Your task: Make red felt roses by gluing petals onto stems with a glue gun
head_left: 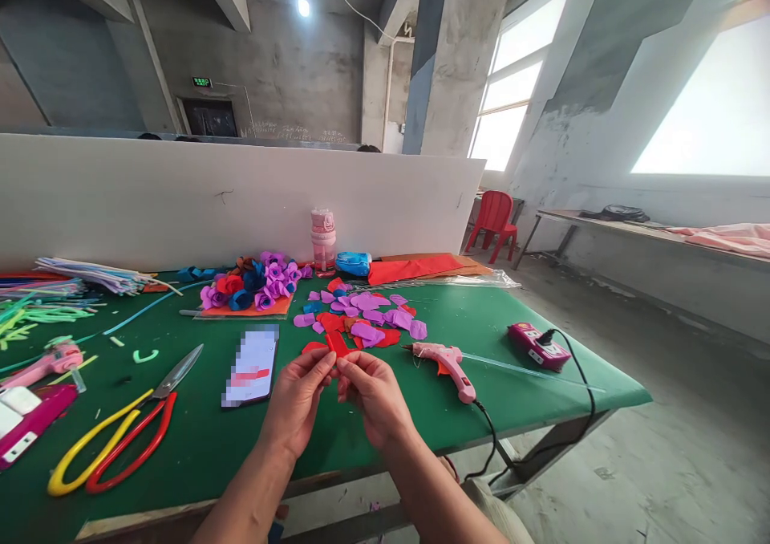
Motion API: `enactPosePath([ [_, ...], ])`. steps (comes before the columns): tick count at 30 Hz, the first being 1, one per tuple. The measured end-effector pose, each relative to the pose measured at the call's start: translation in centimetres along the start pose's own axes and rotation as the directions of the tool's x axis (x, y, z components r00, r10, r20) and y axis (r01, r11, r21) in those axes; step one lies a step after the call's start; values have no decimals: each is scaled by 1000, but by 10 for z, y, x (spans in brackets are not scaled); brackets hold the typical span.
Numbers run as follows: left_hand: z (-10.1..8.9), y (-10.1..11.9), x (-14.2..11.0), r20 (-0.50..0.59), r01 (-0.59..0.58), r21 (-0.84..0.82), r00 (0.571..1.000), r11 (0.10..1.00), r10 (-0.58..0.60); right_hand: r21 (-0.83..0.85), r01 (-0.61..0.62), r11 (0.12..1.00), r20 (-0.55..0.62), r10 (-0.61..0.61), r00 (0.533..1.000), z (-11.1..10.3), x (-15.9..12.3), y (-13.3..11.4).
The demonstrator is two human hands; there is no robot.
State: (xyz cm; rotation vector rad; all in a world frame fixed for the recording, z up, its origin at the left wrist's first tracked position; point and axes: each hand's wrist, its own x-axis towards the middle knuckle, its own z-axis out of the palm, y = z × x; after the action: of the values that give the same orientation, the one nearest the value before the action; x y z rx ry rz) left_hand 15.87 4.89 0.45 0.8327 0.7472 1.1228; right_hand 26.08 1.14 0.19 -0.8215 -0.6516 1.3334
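Note:
Both my hands are above the green table near its front edge, fingers pinched together. My left hand (298, 393) and my right hand (374, 391) grip a small red paper petal (337, 342) between thumbs and fingertips. Its lower part is hidden by the fingers. Just beyond lies a loose pile of purple, red and blue paper petals (383, 317). A pink hot glue gun (442, 357) rests to the right of my right hand, a clear glue stick in its back. On the left a phone (251, 366) lies with its screen lit.
Yellow-and-red-handled scissors (139, 416) lie at left, near another pink glue gun (53, 363) and a power strip (36, 422). Finished paper flowers (258, 281), a pink bottle (323, 243) and red paper (415, 269) line the back. A magenta power strip (540, 347) sits at right.

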Motion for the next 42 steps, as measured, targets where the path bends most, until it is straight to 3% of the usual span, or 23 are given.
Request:
enactPosePath([
  [7,2,0,-2,-41,-18,1,999,1000,18,4,-18,1000,0,18,1000,-1,0,1],
  [24,3,2,-4,-54,-31,-26,998,999,30,55,-78,995,123,71,990,-5,3,4],
  [42,3,8,-5,-42,-10,-28,999,1000,9,64,-114,991,165,102,981,-7,3,4],
])
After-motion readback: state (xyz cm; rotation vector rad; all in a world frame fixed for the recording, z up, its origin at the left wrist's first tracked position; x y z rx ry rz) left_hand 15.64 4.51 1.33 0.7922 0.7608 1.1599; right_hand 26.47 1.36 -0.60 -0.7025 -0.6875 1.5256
